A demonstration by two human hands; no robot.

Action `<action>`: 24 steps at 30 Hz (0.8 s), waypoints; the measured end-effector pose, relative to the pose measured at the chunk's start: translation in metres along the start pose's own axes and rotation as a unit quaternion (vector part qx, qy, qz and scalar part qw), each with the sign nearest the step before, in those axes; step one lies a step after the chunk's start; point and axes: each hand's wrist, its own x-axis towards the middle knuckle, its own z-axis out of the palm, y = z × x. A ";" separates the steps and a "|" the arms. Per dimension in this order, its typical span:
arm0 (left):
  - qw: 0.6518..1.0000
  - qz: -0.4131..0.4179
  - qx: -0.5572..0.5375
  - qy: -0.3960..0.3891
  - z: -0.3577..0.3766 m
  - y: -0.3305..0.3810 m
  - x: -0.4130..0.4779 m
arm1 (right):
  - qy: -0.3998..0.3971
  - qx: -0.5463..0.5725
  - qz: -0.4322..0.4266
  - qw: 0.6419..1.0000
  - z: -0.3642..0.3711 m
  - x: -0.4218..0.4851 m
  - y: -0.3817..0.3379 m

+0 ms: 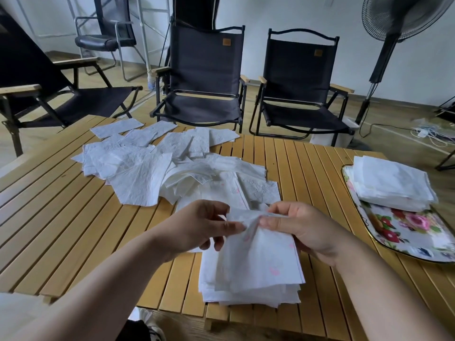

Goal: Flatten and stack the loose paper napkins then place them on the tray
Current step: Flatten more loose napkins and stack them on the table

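Observation:
A white paper napkin (261, 257) with faint pink marks hangs between my hands. My left hand (202, 225) pinches its top edge from the left and my right hand (302, 230) pinches the same edge from the right. Under it lies a neat stack of napkins (246, 295) near the table's front edge. A loose heap of napkins (157, 166) spreads over the middle and far left of the table. On the right, a floral tray (406, 232) bears a second stack of flattened napkins (391, 185).
The slatted wooden table (73, 217) fills the view. Black folding chairs (204, 77) stand behind it and to the left. A standing fan (394, 33) is at the back right, with cables on the floor beside it.

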 end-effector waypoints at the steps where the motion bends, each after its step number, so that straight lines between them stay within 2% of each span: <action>1: 0.999 -0.036 0.015 -0.004 0.001 -0.001 0.000 | -0.015 -0.013 0.028 0.999 0.001 -0.002 0.000; 5: 0.988 -0.128 0.086 0.002 0.004 -0.014 0.006 | -0.020 -0.197 0.102 0.975 0.009 -0.001 0.004; 7: 0.984 -0.140 0.105 0.016 0.005 -0.019 0.010 | 0.010 -0.286 0.109 0.952 0.012 0.003 0.006; 9: 0.979 -0.146 0.137 0.033 0.005 -0.022 0.012 | 0.053 -0.325 0.106 0.938 0.012 0.006 0.006; 12: 0.960 -0.144 0.231 0.069 -0.004 -0.027 0.015 | 0.135 -0.344 0.079 0.926 0.014 0.009 0.002; 14: 0.939 -0.135 0.289 0.125 -0.016 -0.030 0.017 | 0.195 -0.325 0.043 0.925 0.021 0.018 -0.002; 17: 0.940 -0.126 0.258 0.183 -0.037 -0.031 0.017 | 0.245 -0.280 0.015 0.928 0.034 0.039 -0.003; 24: 0.945 -0.130 0.199 0.223 -0.057 -0.039 0.006 | 0.254 -0.246 0.103 0.930 0.050 0.085 0.004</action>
